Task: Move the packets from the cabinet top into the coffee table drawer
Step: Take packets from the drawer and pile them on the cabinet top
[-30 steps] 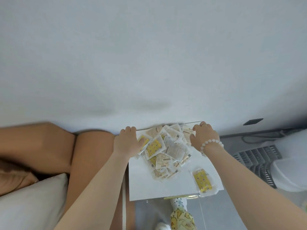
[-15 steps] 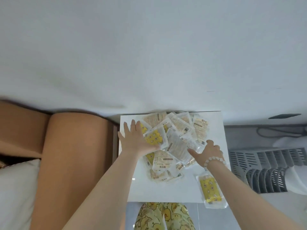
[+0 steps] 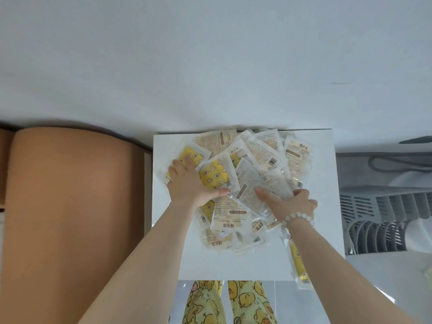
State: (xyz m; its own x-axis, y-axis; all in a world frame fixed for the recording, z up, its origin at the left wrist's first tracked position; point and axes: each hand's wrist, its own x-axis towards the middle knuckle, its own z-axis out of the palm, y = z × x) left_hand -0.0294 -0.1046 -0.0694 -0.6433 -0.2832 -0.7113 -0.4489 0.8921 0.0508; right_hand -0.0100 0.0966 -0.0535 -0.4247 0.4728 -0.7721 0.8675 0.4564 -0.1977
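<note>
White wall filled the upper half of the view, and below it stood a white cabinet top (image 3: pixel 322 206) pushed against that wall. On it lay a loose heap of packets (image 3: pixel 254 160), clear wrappers with yellow or cream printed inserts, overlapping one another across the middle and back of the surface. One yellow packet (image 3: pixel 300 267) lay apart from the heap near the front right corner, partly hidden by the right forearm and overhanging the front edge.

Both hands were on the heap. The left hand (image 3: pixel 191 185) lay palm down on the left side of the pile, fingers spread and fairly straight over a yellow packet, thumb stretched toward the centre; it pressed rather than gripped. The right hand (image 3: pixel 289 202) sat at the right side of the pile, thumb extended across a clear packet and the other fingers curled under the edge of the wrappers, so it was gripping some of the packets. A pale bead bracelet (image 3: pixel 297 217) circled the right wrist.

Left of the cabinet stood a tan padded headboard (image 3: pixel 70 206). To the right, on the floor, was a grey slatted appliance (image 3: pixel 383 218). Yellow patterned trousers (image 3: pixel 229 302) showed below the cabinet's front edge.
</note>
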